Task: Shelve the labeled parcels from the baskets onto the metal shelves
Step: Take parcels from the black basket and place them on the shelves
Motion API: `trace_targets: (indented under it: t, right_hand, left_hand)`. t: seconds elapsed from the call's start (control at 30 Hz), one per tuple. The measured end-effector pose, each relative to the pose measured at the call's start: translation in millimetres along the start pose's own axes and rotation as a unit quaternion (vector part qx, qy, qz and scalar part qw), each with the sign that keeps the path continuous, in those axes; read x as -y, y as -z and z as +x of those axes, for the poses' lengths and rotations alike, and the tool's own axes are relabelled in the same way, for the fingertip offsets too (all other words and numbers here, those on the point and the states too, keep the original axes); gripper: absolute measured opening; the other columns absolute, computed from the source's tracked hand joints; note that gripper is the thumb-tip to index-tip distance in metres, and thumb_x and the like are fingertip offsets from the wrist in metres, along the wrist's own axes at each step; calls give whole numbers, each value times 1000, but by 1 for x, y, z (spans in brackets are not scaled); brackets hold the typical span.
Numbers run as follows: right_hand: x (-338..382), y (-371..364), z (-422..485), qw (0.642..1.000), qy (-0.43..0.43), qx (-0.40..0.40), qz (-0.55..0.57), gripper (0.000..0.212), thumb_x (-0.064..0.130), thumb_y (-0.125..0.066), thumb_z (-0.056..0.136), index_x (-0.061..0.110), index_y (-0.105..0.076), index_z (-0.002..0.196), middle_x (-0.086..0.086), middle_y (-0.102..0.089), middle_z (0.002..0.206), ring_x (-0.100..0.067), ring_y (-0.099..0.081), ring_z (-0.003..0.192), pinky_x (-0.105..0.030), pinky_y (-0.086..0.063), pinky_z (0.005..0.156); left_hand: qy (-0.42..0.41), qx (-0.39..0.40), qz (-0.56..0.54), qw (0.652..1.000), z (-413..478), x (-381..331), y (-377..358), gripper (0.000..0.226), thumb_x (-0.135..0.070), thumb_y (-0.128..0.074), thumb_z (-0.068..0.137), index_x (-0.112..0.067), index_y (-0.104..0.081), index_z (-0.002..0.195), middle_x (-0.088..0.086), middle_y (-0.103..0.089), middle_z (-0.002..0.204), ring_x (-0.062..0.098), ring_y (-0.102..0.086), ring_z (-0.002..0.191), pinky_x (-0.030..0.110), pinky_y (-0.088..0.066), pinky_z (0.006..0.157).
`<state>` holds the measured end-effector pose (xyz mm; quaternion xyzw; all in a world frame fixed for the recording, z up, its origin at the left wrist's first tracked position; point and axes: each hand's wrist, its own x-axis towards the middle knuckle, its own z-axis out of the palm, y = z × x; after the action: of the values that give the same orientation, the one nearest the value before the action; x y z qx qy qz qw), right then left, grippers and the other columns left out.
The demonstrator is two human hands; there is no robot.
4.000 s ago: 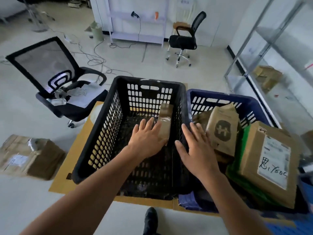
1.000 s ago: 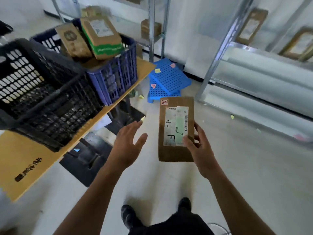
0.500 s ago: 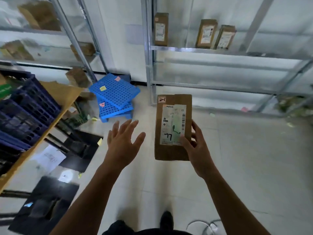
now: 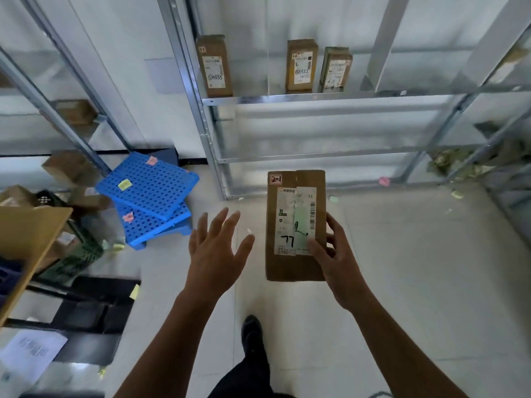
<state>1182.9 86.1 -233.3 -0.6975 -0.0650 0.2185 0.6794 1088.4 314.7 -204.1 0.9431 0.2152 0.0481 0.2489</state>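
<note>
The right hand (image 4: pixel 336 262) has its grip closed on a brown labelled parcel (image 4: pixel 287 268), thumb across the label, in front of the metal shelf (image 4: pixel 316 97). Nearer the shelf's left post, the left hand (image 4: pixel 214 251) is spread wide, holding nothing. Three boxes (image 4: pixel 301 66) stand upright on that shelf.

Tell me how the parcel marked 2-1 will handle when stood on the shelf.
Probably light: the right hand alone holds the parcel by one edge. Likely stiff: its faces look flat. Tall and narrow, it might tip on end.
</note>
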Motion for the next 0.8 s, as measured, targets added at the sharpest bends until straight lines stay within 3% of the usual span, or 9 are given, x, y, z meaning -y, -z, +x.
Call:
trace_targets:
  t: [0.27,0.43,0.57,0.7,0.8]
  right_hand:
    - [56,-39,131,1000,4,-19,-6,71,37,-69,90,41,-37,153,-5,-63,132,-25,-71,113,-48,-65,86]
    - [80,-63,195,1000,24,-11,-11,63,26,-68,96,39,-39,150,-1,-66,127,-16,-72,110,-40,-65,83]
    - [85,-66,248,999,16,3,-29,64,35,-69,91,44,-40,147,4,-65,130,-14,-71,114,-38,-64,85]
    - [84,-66,310,999,-4,30,-20,66,36,-69,88,44,-39,147,2,-65,130,-12,-71,112,-36,-64,84]
    - [86,-66,363,998,-6,65,-14,67,33,-70,90,44,-38,148,0,-64,131,-19,-70,115,-39,-64,86]
  left_hand:
    - [-16,-10,-16,1000,140,25,32,75,-71,-39,94,-36,-25,159,-7,-13,171,23,8,158,48,4,124]
    - [-7,14,-38,999,206,29,33,75,-71,-40,94,-39,-23,159,-9,-13,170,20,8,158,46,7,123]
    - [13,34,-104,994,252,26,26,83,-76,-35,88,-42,-14,160,-11,-16,170,18,4,158,51,-8,125]
    - [30,58,-153,986,307,30,16,84,-71,-43,89,-44,-7,160,-11,-20,169,17,-11,157,52,-23,122]
    - [26,65,-191,979,353,27,13,78,-62,-51,94,-58,-1,154,-15,-27,166,12,-24,152,49,-32,119]
